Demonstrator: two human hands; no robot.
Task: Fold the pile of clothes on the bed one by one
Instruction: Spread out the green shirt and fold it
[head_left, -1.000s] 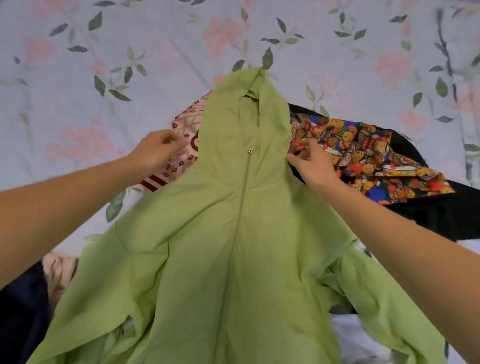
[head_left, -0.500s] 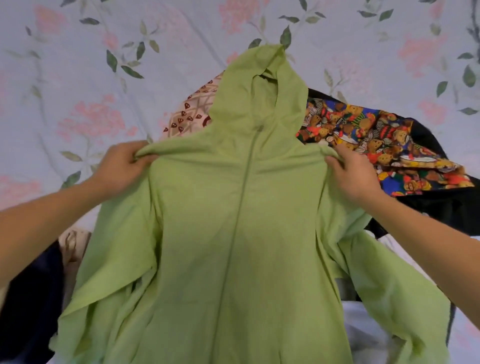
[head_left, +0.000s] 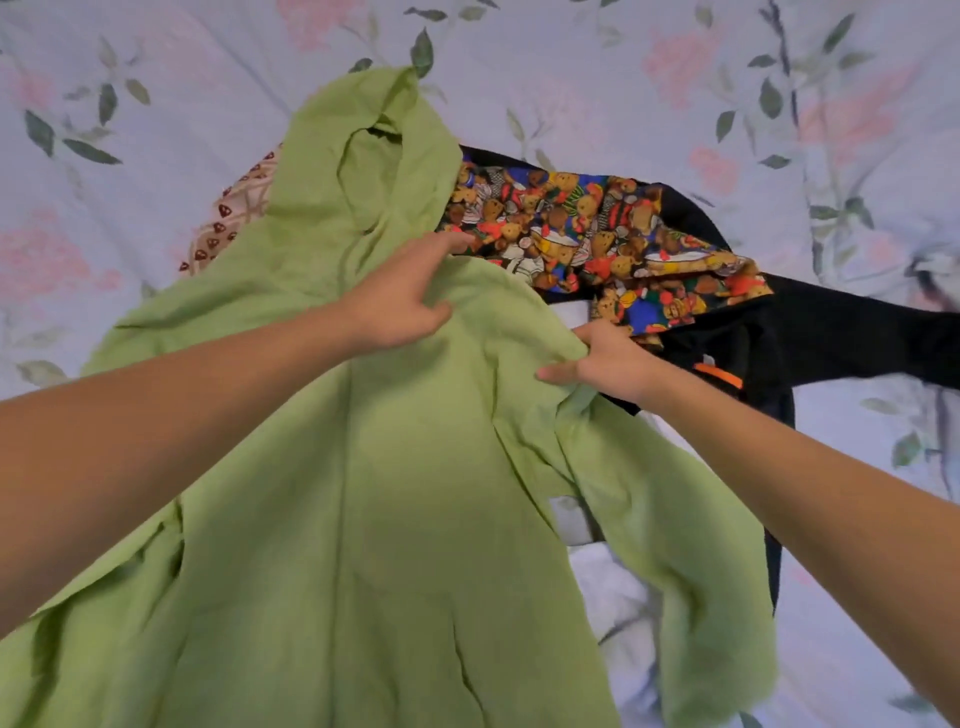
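A light green zip hoodie (head_left: 395, 493) lies front-up over the pile, with its hood (head_left: 363, 156) pointing away from me. My left hand (head_left: 400, 299) rests on the fabric just below the hood, fingers stretched toward the right shoulder. My right hand (head_left: 610, 361) grips a bunch of the hoodie's right shoulder. The right sleeve (head_left: 691, 571) hangs down toward me. Under the hoodie lie a teddy-bear print garment (head_left: 597, 234), a black garment (head_left: 831, 332) with an orange tag, and a beige patterned piece (head_left: 228, 223).
A floral bedsheet (head_left: 675, 78) covers the bed all around the pile. White fabric (head_left: 618, 597) shows below the right sleeve.
My left hand has let go of the left shoulder and crossed to the middle below the hood. My right hand slid slightly down and bunched the right shoulder. The view shifted closer.
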